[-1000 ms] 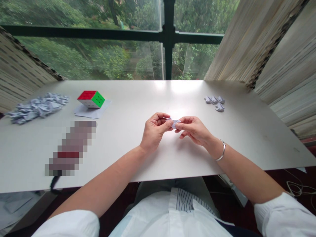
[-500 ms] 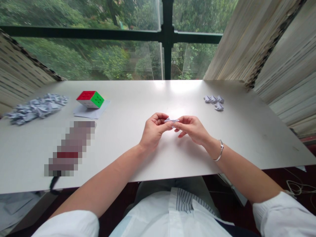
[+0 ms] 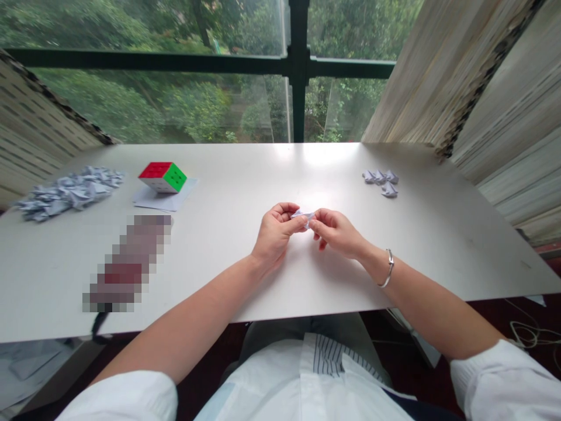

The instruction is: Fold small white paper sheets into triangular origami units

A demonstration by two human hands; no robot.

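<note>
Between my two hands is a small folded piece of white paper [image 3: 305, 216], held just above the white table. My left hand [image 3: 276, 231] pinches its left part between thumb and fingers. On the other end, the thumb and index finger of my right hand [image 3: 335, 231] close on the right edge, with the other fingers curled below. My fingertips cover much of the paper. Several small folded paper pieces [image 3: 381, 180] sit together farther back on the right. A large heap of folded paper pieces [image 3: 72, 192] lies at the far left.
A red, green and white puzzle cube [image 3: 163, 177] rests on some flat paper sheets [image 3: 186, 196] at the back left. Nearer stands a blurred-out flat object [image 3: 131, 260] with a black strap [image 3: 100, 324]. The table [image 3: 245, 169] reaches a window at the back.
My right hand has shifted slightly left and down, its fingers drawn in closer around the paper's right end. My left hand keeps its pinch.
</note>
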